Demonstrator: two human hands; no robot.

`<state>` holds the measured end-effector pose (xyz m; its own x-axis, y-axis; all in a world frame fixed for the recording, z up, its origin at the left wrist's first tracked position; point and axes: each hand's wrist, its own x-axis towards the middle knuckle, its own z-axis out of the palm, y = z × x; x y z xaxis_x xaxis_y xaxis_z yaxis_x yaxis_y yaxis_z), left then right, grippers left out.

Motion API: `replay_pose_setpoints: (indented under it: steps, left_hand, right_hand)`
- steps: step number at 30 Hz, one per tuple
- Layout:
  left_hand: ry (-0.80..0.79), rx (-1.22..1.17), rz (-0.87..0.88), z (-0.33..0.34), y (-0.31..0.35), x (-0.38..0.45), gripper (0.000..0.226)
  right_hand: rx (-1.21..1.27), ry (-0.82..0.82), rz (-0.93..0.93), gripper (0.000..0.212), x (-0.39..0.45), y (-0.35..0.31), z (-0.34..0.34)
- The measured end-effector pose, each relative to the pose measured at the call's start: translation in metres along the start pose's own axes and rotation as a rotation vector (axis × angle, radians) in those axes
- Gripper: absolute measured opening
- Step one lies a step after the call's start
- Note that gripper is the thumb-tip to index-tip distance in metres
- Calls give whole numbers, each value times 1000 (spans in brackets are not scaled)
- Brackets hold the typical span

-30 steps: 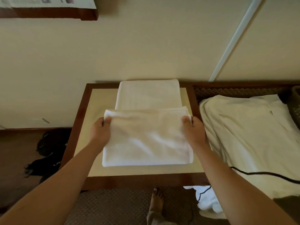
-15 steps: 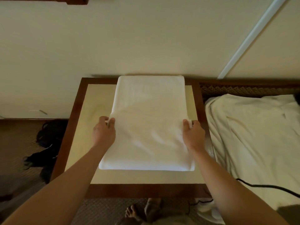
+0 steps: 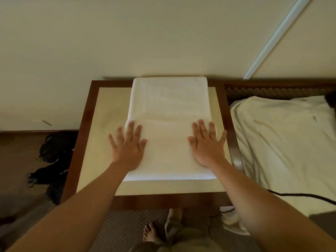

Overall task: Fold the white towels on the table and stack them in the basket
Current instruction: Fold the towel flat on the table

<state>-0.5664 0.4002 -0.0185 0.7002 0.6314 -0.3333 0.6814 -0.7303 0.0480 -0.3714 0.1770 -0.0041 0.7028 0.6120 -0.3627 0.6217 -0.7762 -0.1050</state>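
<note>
A white towel lies lengthwise on the table, its near part folded over so that a fold edge runs across the middle. My left hand lies flat with spread fingers on the folded layer's left side, partly over the tabletop. My right hand presses flat on the right side in the same way. Neither hand grips anything. No basket shows in this view.
The table has a dark wooden rim and stands against a cream wall. A bed with a cream sheet lies to the right, with a black cable across it. Dark clothing lies on the carpet at left. White cloth sits on the floor.
Both hands pinched the towel's near edge, carried it away from me over the far part, then let go. They now lie flat on the folded layer.
</note>
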Motion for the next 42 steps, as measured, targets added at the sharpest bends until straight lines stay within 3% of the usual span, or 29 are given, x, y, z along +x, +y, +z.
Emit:
replay_pose_setpoints:
  steps: [2,4,6,9,12,17,19,22,26,31,34,36,42]
  left_hand:
    - [-10,3,-149,-7,-2,-8,66]
    - [66,-22,-128,-11,1,-27,64]
    - [124,-86,126,-7,-1,-56,62]
    - [11,-32,371,13,-14,-95,75]
    - [-1,35,354,34,-33,-106,90]
    - [126,111,403,29,-44,-106,74]
    - [124,172,433,24,-48,-110,84]
    - [195,170,452,18,-53,-122,78]
    - [164,-86,331,2,-64,-138,43]
    - [60,-615,153,-21,-96,-165,14]
    - [114,-944,121,-36,-100,-174,8]
    - [130,-1124,104,-49,-96,-172,9]
    - [218,-1333,66,-78,-77,-147,14]
  right_hand:
    - [8,-11,158,64,-4,5,-5]
    - [31,18,190,65,-21,5,-8]
    - [36,72,-35,67,-48,7,-3]
    - [-19,40,-332,74,-92,17,19]
    - [-76,4,-204,80,-112,28,38]
    - [-79,94,-99,78,-125,18,36]
    - [-77,114,-75,77,-130,10,32]
    - [-118,156,-83,63,-143,1,25]
    - [-81,138,-92,44,-154,6,17]
    - [454,45,-118,17,-173,25,-12]
    - [840,135,-70,10,-182,25,-29]
    - [1047,216,-38,22,-184,20,-38]
    - [1302,370,54,19,-169,12,-62]
